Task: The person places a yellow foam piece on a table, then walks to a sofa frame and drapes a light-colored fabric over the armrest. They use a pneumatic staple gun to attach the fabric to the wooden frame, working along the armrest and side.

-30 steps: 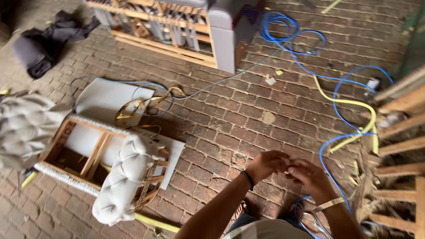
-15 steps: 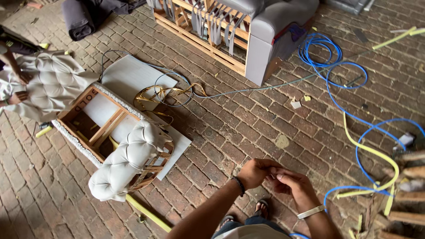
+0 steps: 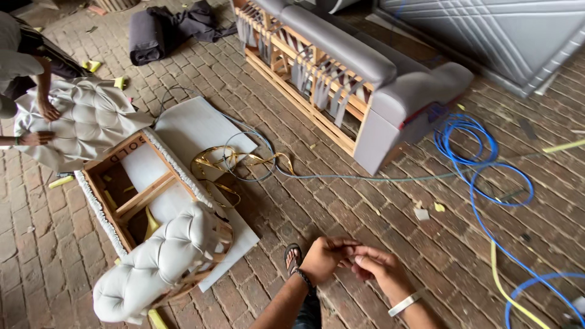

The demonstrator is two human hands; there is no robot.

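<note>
A brick-paved floor (image 3: pixel 183 79) spreads under everything. Since a moment ago the view has swung left, bringing one grey sofa frame (image 3: pixel 341 73) up close; the hands have stayed together. Left of it lies one tufted white chair frame (image 3: pixel 152 244). Below it, left hand (image 3: pixel 323 259) and right hand (image 3: pixel 378 268) meet fingertip to fingertip; whether they pinch anything, I cannot tell.

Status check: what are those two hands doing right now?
Left hand and right hand pinched together, fingertips touching; anything held too small to tell. Tufted chair frame lies apart, left.
</note>
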